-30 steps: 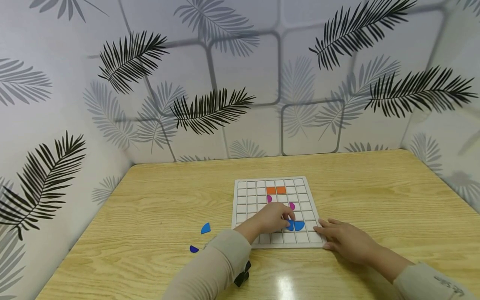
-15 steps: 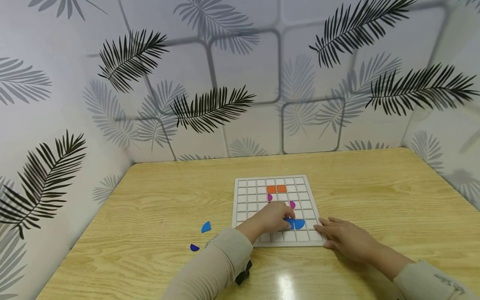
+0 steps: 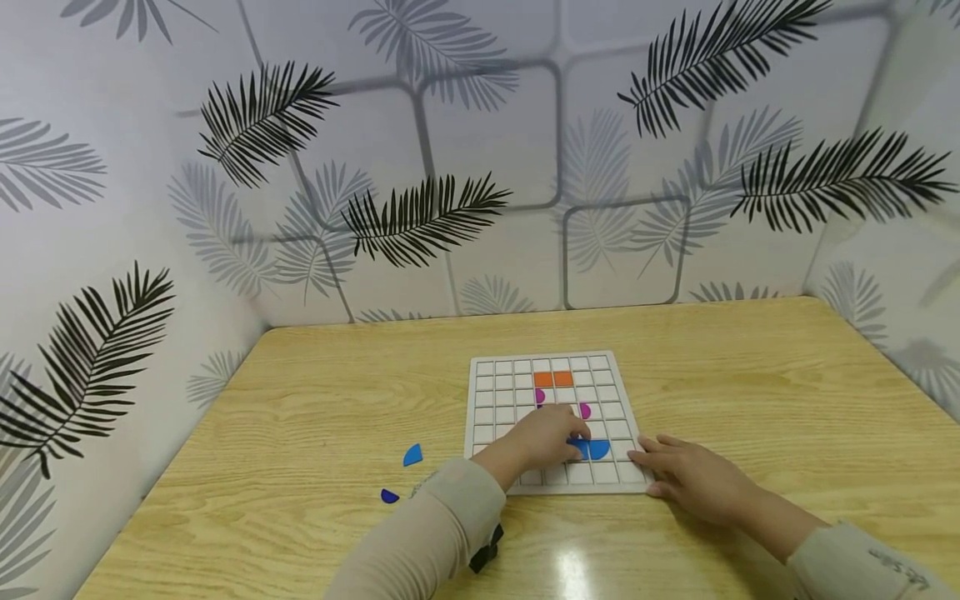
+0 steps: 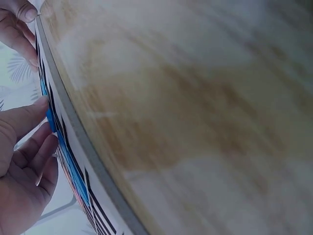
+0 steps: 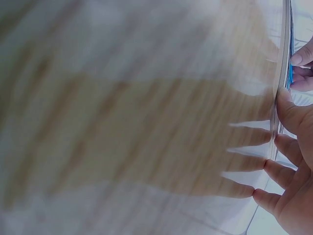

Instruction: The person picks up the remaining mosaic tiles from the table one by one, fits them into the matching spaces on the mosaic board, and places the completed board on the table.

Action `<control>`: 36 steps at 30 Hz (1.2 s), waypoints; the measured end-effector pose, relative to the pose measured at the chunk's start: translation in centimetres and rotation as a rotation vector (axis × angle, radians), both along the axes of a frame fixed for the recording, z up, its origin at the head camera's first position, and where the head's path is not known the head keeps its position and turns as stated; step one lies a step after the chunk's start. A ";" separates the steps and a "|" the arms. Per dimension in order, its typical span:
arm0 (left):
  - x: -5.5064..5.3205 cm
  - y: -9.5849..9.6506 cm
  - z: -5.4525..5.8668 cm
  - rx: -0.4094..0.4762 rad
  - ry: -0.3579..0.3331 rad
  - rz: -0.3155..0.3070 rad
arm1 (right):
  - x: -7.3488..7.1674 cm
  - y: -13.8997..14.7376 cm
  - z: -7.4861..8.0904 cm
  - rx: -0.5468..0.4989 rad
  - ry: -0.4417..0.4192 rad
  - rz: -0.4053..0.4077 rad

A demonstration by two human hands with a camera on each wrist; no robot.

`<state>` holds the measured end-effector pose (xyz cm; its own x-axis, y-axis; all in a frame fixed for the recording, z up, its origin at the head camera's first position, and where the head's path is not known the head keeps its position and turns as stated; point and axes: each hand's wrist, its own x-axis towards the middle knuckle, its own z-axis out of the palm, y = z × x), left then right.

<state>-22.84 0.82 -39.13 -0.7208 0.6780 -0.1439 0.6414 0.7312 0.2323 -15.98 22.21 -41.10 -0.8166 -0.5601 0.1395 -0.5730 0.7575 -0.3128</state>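
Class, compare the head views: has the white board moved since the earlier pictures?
No: the white board shows no visible shift in any direction against the table's far edge.

On the wood-grain surface, the left hand pinches a blue piece on the white grid board, just beside a blue quarter-circle. The right hand touches the board's right edge. Two orange squares sit farther back; a dark-blue half-circle lies left.

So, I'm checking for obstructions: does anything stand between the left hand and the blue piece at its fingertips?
Nothing visible does: the left hand touches the blue piece directly, over the white grid board.
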 end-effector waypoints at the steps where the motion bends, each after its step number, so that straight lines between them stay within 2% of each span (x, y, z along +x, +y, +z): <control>1: 0.0 0.0 0.0 -0.004 0.000 0.001 | 0.0 0.0 0.0 -0.002 0.005 0.001; 22: 0.0 -0.1 -0.1 -0.017 0.025 0.006 | 0.0 0.0 -0.2 -0.009 0.036 0.015; 29: 0.1 -0.1 -0.3 0.008 0.004 0.017 | 0.0 0.0 -0.3 -0.007 0.040 0.010; 36: 0.0 -0.4 0.2 0.046 -0.020 0.005 | 0.1 -0.1 -0.3 -0.009 0.045 0.006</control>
